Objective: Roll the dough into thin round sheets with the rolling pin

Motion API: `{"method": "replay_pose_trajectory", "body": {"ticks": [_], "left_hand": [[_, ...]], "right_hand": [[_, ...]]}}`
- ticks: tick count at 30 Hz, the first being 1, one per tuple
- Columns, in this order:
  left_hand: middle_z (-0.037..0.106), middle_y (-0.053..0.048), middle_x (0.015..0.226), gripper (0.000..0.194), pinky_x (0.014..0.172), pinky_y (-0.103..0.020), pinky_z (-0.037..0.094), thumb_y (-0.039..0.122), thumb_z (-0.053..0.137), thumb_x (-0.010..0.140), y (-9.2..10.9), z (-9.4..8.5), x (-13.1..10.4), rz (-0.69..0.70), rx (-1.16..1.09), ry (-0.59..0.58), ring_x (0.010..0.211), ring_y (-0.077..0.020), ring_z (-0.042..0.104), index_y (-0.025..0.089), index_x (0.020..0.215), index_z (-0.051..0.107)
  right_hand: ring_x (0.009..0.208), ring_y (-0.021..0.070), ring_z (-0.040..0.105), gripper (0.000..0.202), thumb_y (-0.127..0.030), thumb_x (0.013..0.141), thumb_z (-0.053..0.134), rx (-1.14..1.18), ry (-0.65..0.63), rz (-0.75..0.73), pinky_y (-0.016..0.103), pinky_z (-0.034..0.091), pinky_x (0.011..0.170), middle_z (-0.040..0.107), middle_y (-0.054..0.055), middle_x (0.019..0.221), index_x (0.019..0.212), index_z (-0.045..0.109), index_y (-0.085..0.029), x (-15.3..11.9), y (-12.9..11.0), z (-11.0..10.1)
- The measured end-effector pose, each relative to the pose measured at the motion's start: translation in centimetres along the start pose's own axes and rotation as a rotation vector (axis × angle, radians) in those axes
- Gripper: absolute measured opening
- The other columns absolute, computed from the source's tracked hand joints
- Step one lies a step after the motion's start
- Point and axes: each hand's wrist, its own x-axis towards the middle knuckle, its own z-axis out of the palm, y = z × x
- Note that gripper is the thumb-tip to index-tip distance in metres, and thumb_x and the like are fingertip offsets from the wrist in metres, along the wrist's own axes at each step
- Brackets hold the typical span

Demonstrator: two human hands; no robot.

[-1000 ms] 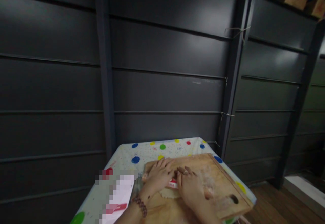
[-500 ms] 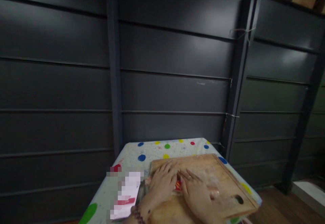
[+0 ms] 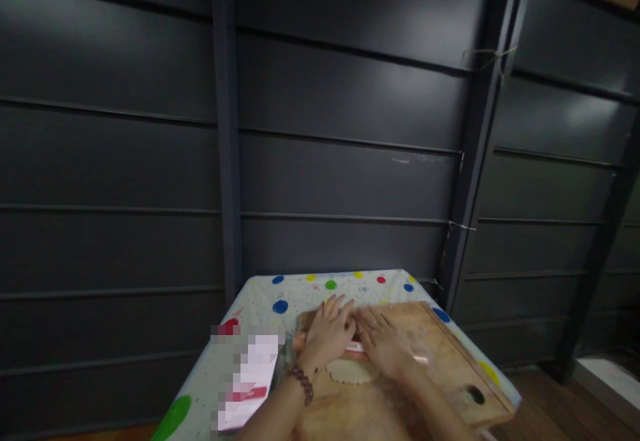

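A rolling pin point(image 3: 355, 347) with a red and white label lies across a wooden board point(image 3: 435, 334). My left hand point(image 3: 331, 331) rests flat on its left part, fingers stretched forward and spread. On the right part, my right hand point(image 3: 382, 340) presses with its palm down and fingers extended. Both hands touch the pin without wrapping round it. Just on the near side of the pin, a flat pale piece of dough point(image 3: 352, 372) shows an uneven edge; its far side is hidden by the pin and hands.
The board stands on a table with a dotted white cloth point(image 3: 295, 289). A pixelated pale item with red marks point(image 3: 250, 388) lies left of the board. The board has a hole point(image 3: 475, 395) near its right corner. A dark panelled wall point(image 3: 345, 174) rises behind the table.
Both hands have pushed forward with the rolling pin, toward the far edge of the board. The dough now shows on the near side of the pin. The view has shifted slightly.
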Motion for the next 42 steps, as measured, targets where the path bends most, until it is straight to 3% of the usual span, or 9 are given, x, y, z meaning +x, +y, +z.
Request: {"method": "replay_pose_trajectory", "body": {"ticks": [4,11,17,23,27,33,36,39,42], "left_hand": [[0.05,-0.007,0.147,0.049,0.119,-0.044,0.025,0.019,0.03,0.096,0.9,-0.6,-2.5,0.067,0.066,0.003,0.14,-0.0243,0.037,0.018,0.142,0.047],[0.045,-0.008,0.151,0.05,0.118,-0.042,0.031,0.017,0.03,0.094,2.1,-1.7,-5.5,0.055,0.043,-0.052,0.14,-0.0216,0.038,0.018,0.141,0.048],[0.045,-0.006,0.152,0.052,0.119,-0.041,0.031,0.016,0.03,0.093,2.4,-1.7,-6.2,0.027,0.013,-0.094,0.141,-0.0199,0.037,0.017,0.142,0.047],[0.045,-0.006,0.152,0.051,0.117,-0.039,0.035,0.02,0.027,0.096,2.3,-1.2,-7.6,0.049,0.016,-0.051,0.14,-0.0194,0.039,0.02,0.144,0.045],[0.042,-0.007,0.153,0.053,0.119,-0.039,0.032,0.019,0.028,0.095,1.8,-0.8,-7.1,0.063,0.025,-0.07,0.141,-0.0192,0.037,0.017,0.146,0.042],[0.043,-0.009,0.152,0.053,0.122,-0.037,0.022,0.015,0.029,0.093,0.5,-0.2,-2.6,0.074,-0.013,-0.073,0.142,-0.0186,0.034,0.014,0.142,0.047],[0.044,-0.008,0.152,0.051,0.122,-0.035,0.024,0.018,0.033,0.093,0.1,0.1,-1.1,0.049,-0.023,-0.078,0.141,-0.0191,0.036,0.014,0.14,0.049],[0.044,-0.008,0.152,0.05,0.122,-0.036,0.024,0.019,0.033,0.093,0.2,0.3,-1.7,0.063,-0.022,-0.075,0.142,-0.0192,0.035,0.015,0.141,0.049],[0.044,-0.008,0.152,0.05,0.121,-0.04,0.028,0.019,0.032,0.095,0.5,0.5,-3.9,0.122,0.029,0.003,0.142,-0.0205,0.035,0.016,0.142,0.047]], "right_hand": [[0.138,0.0181,0.04,0.053,-0.033,0.102,0.019,0.145,0.029,-0.054,0.036,0.028,0.116,0.047,0.01,0.148,0.142,0.048,-0.013,-2.5,-2.1,-1.2],[0.123,0.0216,0.056,0.053,-0.033,0.101,0.019,0.197,0.048,-0.004,0.039,0.038,0.109,0.061,0.008,0.134,0.135,0.057,-0.02,-5.5,-4.4,-2.0],[0.125,0.0212,0.055,0.049,-0.031,0.1,0.024,0.171,0.108,-0.014,0.037,0.039,0.109,0.058,0.005,0.138,0.138,0.055,-0.023,-6.7,-4.3,-0.3],[0.133,0.0226,0.047,0.049,-0.032,0.099,0.029,0.141,0.103,-0.054,0.041,0.038,0.112,0.049,0.004,0.146,0.144,0.047,-0.025,-8.0,-4.1,1.3],[0.133,0.0207,0.047,0.05,-0.033,0.1,0.026,0.171,0.088,-0.056,0.039,0.036,0.113,0.049,0.005,0.147,0.145,0.045,-0.023,-7.5,-3.9,0.6],[0.137,0.0235,0.041,0.052,-0.031,0.1,0.023,0.11,0.038,-0.004,0.045,0.023,0.118,0.047,0.013,0.146,0.141,0.05,-0.013,-3.1,-2.6,-0.8],[0.139,0.0219,0.038,0.053,-0.031,0.1,0.024,0.111,0.032,0.047,0.042,0.026,0.118,0.043,0.013,0.149,0.143,0.046,-0.011,-1.6,-2.3,-1.0],[0.136,0.0228,0.042,0.052,-0.028,0.1,0.024,0.085,0.052,0.021,0.041,0.029,0.116,0.046,0.013,0.147,0.14,0.05,-0.01,-2.3,-2.7,-0.8],[0.131,0.0228,0.048,0.05,-0.028,0.1,0.025,0.071,0.076,-0.037,0.039,0.036,0.113,0.051,0.011,0.143,0.14,0.051,-0.013,-4.4,-3.1,0.0]]}}
